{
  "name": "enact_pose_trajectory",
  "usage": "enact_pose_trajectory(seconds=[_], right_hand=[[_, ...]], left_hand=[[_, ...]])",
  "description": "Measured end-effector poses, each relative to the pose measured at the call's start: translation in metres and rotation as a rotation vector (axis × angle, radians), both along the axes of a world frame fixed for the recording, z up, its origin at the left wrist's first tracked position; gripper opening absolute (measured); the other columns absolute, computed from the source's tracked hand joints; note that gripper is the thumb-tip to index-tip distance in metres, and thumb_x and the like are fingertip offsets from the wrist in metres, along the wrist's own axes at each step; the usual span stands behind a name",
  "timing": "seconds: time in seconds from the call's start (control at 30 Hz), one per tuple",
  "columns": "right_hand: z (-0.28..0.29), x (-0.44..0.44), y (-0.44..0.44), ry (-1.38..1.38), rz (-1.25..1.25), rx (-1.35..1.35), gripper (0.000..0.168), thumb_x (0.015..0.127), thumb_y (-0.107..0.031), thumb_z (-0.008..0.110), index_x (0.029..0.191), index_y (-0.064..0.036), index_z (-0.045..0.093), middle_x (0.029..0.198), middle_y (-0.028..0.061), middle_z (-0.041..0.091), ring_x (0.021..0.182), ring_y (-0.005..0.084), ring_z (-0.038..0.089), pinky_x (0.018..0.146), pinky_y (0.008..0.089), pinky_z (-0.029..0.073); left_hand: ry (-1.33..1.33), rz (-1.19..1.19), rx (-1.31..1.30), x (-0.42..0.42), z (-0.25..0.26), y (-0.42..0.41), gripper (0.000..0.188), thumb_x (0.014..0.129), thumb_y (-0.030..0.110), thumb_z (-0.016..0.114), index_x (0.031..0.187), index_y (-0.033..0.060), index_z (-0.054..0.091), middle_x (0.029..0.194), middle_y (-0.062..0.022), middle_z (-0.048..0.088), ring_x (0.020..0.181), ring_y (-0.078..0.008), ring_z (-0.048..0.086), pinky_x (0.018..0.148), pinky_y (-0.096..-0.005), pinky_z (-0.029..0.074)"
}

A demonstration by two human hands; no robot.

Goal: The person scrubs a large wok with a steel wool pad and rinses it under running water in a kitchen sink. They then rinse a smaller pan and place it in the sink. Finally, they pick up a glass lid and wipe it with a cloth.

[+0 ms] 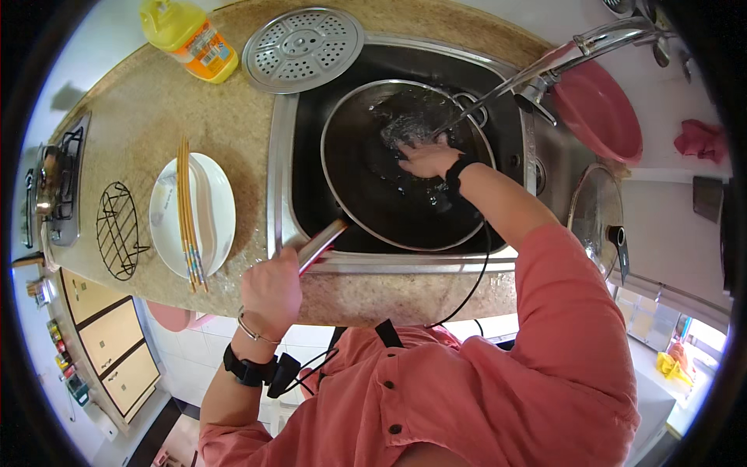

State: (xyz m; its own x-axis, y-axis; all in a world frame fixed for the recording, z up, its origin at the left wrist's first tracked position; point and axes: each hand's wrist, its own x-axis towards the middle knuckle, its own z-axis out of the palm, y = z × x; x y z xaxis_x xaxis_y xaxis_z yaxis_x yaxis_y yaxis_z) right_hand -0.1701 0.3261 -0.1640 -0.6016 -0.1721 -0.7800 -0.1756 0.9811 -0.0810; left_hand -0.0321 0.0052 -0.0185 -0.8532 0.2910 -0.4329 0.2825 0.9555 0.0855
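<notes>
A large dark wok (373, 187) rests in the black sink basin (309, 175), with some water inside it. My left hand (272, 286) is wrapped around the wok's long metal handle (321, 242), over the front edge of the sink. Inside the wok, my right hand (430, 159) is palm down with its fingers apart, at the spot where the stream lands. Water splashes around those fingertips, which are partly hidden. The stream comes from a chrome faucet (554, 61). A small loop handle (475, 110) stands on the wok's far rim.
Left of the sink are a white plate (166, 233) with chopsticks (185, 216) across it and a black wire rack (117, 230). A perforated metal steamer plate (303, 49) overlaps the sink's back corner beside a yellow bottle (192, 41). Rightward are a pink basin (601, 111) and glass lid (592, 216).
</notes>
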Motion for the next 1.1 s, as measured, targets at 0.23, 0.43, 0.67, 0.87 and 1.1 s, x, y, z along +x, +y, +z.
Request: enact_pose_trajectory(seconds=[0.23,0.43,0.67,0.87,1.1], right_hand=[[0.039,0.035,0.057,-0.286,0.307,0.365,0.064,0.096,-0.053,0.02,0.149,-0.018,0.018,0.156,0.0118,0.008,0.142,0.0355,0.01,0.113,0.0537,0.003],[0.064,0.091,0.034,-0.501,0.063,-0.219,0.075,0.093,-0.063,0.015,0.148,-0.013,0.018,0.155,0.0142,0.011,0.142,0.0322,0.012,0.115,0.0422,0.009],[0.051,0.06,-0.079,-0.456,-0.483,-1.096,0.068,0.098,-0.051,0.025,0.145,-0.001,0.024,0.152,0.0128,0.023,0.139,0.0215,0.023,0.114,0.0286,0.016],[0.037,0.065,-0.06,-0.365,0.001,-0.658,0.076,0.096,-0.057,0.018,0.145,0.001,0.019,0.154,0.0158,0.015,0.142,0.0258,0.015,0.116,0.0331,0.012],[0.094,0.096,0.058,-0.484,0.139,-0.153,0.067,0.096,-0.056,0.014,0.144,-0.013,0.031,0.151,0.0118,0.025,0.141,0.031,0.018,0.115,0.0479,0.007]], left_hand=[[0.027,0.039,0.033,0.004,-0.007,-0.002,0.011,0.076,0.008,0.059,0.086,0.0045,0.057,0.067,-0.0182,0.063,0.066,-0.0357,0.065,0.06,-0.0454,0.051],[0.039,0.007,0.056,0.004,-0.004,-0.001,0.008,0.078,0.005,0.054,0.085,0.0028,0.057,0.068,-0.0183,0.064,0.066,-0.035,0.066,0.06,-0.0438,0.052],[0.061,-0.017,0.036,0.006,-0.007,-0.003,0.007,0.077,0.003,0.053,0.083,0.0021,0.057,0.067,-0.0178,0.064,0.065,-0.0344,0.066,0.06,-0.0427,0.053],[0.016,-0.009,-0.026,0.004,-0.018,-0.008,0.018,0.073,0.008,0.062,0.089,0.003,0.057,0.068,-0.0181,0.063,0.066,-0.0354,0.065,0.06,-0.0442,0.051],[0.022,0.02,0.003,0.007,-0.012,-0.005,0.018,0.074,0.007,0.061,0.092,0.0038,0.058,0.069,-0.0175,0.064,0.068,-0.0351,0.065,0.061,-0.0444,0.051]])
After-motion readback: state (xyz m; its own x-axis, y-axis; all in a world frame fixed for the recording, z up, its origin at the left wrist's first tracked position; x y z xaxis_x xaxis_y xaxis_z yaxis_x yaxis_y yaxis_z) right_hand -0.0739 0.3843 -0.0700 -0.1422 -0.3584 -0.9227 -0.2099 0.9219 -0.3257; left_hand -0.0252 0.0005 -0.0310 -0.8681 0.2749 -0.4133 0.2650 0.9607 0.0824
